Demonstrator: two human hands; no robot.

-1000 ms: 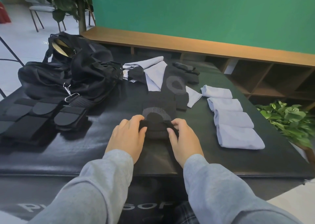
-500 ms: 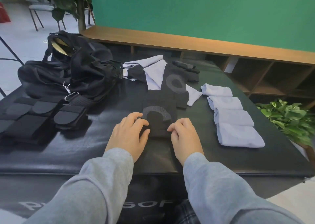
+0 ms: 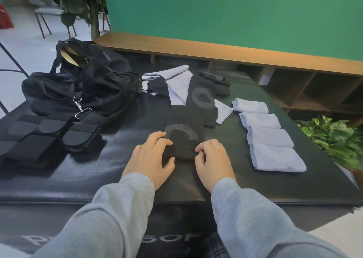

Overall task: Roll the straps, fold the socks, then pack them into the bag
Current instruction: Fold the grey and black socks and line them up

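Both hands shifted slightly up the sock since a second ago: fold at the near end is now flatter, grey ring on it more exposed. Left hand [image 3: 150, 159] grips the left edge of the black sock [image 3: 183, 138], fingers curled over the top, thumb tucked at the near edge. Right hand [image 3: 213, 160] pinches the right near corner of the same sock, fingertips bent onto the fabric. Sock lies flat on the black table [image 3: 245, 181], between the two hands and running away from them. Beyond the grip: pile of unfolded socks [image 3: 182, 87], black and pale blue mixed. Right of the right hand, well apart: four folded pale socks [image 3: 269, 136] in a row. Left of the left hand: rolled straps [image 3: 49, 136] side by side, touching. Beyond those, bag [image 3: 82, 87], top open. Grey sleeves on both arms.
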